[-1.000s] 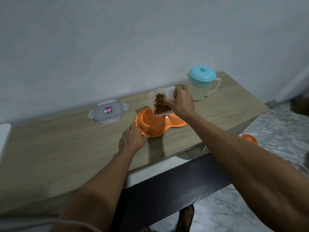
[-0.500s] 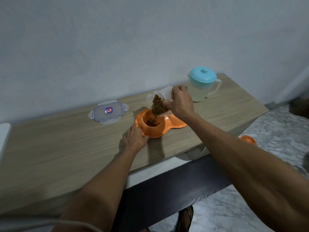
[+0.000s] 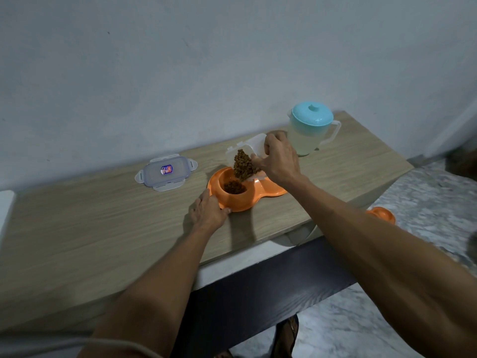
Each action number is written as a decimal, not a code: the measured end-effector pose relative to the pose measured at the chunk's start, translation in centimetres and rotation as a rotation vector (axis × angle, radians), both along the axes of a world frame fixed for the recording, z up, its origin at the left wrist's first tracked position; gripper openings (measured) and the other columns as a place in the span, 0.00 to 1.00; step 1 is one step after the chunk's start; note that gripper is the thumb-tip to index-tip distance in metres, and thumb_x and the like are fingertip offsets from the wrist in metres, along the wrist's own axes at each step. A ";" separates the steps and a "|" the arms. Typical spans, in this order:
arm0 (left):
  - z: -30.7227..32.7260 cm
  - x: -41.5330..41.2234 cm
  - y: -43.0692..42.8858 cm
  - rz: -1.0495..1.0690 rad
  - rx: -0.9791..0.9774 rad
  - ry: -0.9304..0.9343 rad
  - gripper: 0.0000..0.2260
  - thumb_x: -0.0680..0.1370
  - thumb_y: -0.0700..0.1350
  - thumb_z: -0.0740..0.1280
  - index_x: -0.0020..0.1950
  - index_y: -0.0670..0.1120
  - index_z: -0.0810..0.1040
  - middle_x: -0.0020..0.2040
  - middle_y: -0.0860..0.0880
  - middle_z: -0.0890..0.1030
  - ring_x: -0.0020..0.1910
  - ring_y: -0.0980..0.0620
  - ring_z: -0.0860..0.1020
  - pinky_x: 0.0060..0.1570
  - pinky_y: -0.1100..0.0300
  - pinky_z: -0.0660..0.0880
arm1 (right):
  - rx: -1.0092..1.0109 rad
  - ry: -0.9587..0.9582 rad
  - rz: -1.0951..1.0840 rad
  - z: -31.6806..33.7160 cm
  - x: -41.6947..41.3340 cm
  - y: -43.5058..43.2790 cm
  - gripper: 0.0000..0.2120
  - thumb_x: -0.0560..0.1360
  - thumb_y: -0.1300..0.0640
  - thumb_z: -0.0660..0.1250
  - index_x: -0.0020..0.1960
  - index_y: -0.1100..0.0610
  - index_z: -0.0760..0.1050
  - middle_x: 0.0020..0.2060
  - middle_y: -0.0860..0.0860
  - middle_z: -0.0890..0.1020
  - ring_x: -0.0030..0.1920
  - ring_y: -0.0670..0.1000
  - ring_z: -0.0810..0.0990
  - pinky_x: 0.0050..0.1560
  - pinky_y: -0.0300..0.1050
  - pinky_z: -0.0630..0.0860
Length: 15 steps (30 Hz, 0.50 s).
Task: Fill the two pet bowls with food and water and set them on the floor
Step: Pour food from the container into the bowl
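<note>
An orange double pet bowl (image 3: 254,196) sits on the wooden table (image 3: 103,228). My right hand (image 3: 280,161) grips a clear plastic food container (image 3: 255,146), tilted steeply over the bowl's left cup. Brown kibble (image 3: 242,165) slides out of it, and a small heap of kibble (image 3: 234,187) lies in that cup. My left hand (image 3: 208,212) rests against the bowl's near-left rim, fingers touching it. The bowl's right cup is mostly hidden behind my right hand. A clear water pitcher (image 3: 309,130) with a turquoise lid stands behind, to the right.
The container's clear lid (image 3: 166,173) with a sticker lies flat left of the bowl. A second orange bowl (image 3: 382,214) sits on the marbled floor (image 3: 426,202) beyond the table's right end. The wall runs close behind the table. A dark panel lies below the table's front edge.
My right hand has tipped the container further. Kibble has started pouring, and the left cup has gone from bare to holding a heap. My left hand has stayed at the rim.
</note>
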<state>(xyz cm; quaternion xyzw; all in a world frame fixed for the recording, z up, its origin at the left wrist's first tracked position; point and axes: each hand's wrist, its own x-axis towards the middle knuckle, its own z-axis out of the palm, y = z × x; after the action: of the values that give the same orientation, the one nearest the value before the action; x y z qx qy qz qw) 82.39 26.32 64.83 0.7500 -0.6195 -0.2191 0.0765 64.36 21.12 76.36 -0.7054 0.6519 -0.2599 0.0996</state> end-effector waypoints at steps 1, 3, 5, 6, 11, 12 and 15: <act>0.0 0.0 0.0 0.002 0.003 0.002 0.21 0.75 0.57 0.70 0.61 0.45 0.77 0.72 0.48 0.68 0.69 0.41 0.69 0.65 0.42 0.69 | -0.002 0.001 -0.002 0.0 0.0 0.0 0.17 0.72 0.48 0.73 0.44 0.56 0.67 0.53 0.55 0.74 0.47 0.57 0.75 0.47 0.54 0.76; -0.1 0.0 0.0 0.005 0.002 0.003 0.20 0.75 0.57 0.70 0.61 0.45 0.77 0.72 0.48 0.68 0.69 0.42 0.70 0.65 0.42 0.69 | -0.007 -0.002 -0.006 -0.1 0.1 0.0 0.17 0.72 0.48 0.73 0.44 0.56 0.67 0.53 0.55 0.74 0.47 0.57 0.75 0.46 0.53 0.76; -0.2 0.0 0.0 0.007 0.001 0.005 0.20 0.75 0.57 0.70 0.61 0.46 0.77 0.72 0.48 0.69 0.69 0.41 0.69 0.66 0.42 0.69 | -0.006 -0.008 -0.010 -0.2 0.1 -0.1 0.17 0.72 0.49 0.73 0.44 0.56 0.67 0.53 0.55 0.74 0.47 0.56 0.75 0.46 0.53 0.76; -0.2 0.0 -0.1 0.008 0.001 0.005 0.21 0.75 0.57 0.70 0.62 0.45 0.77 0.72 0.48 0.68 0.69 0.41 0.69 0.66 0.42 0.68 | -0.005 -0.011 -0.012 -0.3 0.1 -0.1 0.17 0.72 0.49 0.73 0.44 0.56 0.67 0.53 0.55 0.74 0.47 0.56 0.75 0.47 0.53 0.76; -0.3 -0.1 -0.2 0.014 0.015 0.002 0.23 0.74 0.58 0.70 0.62 0.44 0.77 0.74 0.48 0.66 0.70 0.41 0.68 0.67 0.42 0.67 | 0.003 -0.097 -0.085 -0.5 -0.3 -0.7 0.16 0.71 0.50 0.72 0.41 0.56 0.66 0.49 0.53 0.74 0.44 0.55 0.73 0.43 0.50 0.71; -0.3 -0.1 -0.2 0.016 0.015 0.004 0.22 0.74 0.58 0.71 0.61 0.44 0.77 0.74 0.48 0.66 0.70 0.41 0.68 0.67 0.42 0.67 | 0.016 -0.128 -0.111 -0.6 -0.6 -1.0 0.16 0.70 0.50 0.72 0.40 0.56 0.67 0.46 0.53 0.74 0.43 0.56 0.74 0.42 0.49 0.70; -0.2 -0.1 -0.1 0.019 0.013 0.006 0.21 0.74 0.59 0.71 0.59 0.45 0.78 0.72 0.49 0.68 0.68 0.42 0.70 0.66 0.41 0.69 | 0.080 -0.289 -0.206 -0.5 -1.6 -1.7 0.13 0.69 0.49 0.69 0.38 0.56 0.68 0.36 0.53 0.75 0.38 0.59 0.80 0.36 0.54 0.79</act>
<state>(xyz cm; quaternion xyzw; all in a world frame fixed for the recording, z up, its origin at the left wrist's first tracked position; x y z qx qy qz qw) 82.25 26.24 64.65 0.7557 -0.6106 -0.2245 0.0753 62.71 19.40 75.86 -0.5856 0.7095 -0.3411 0.1931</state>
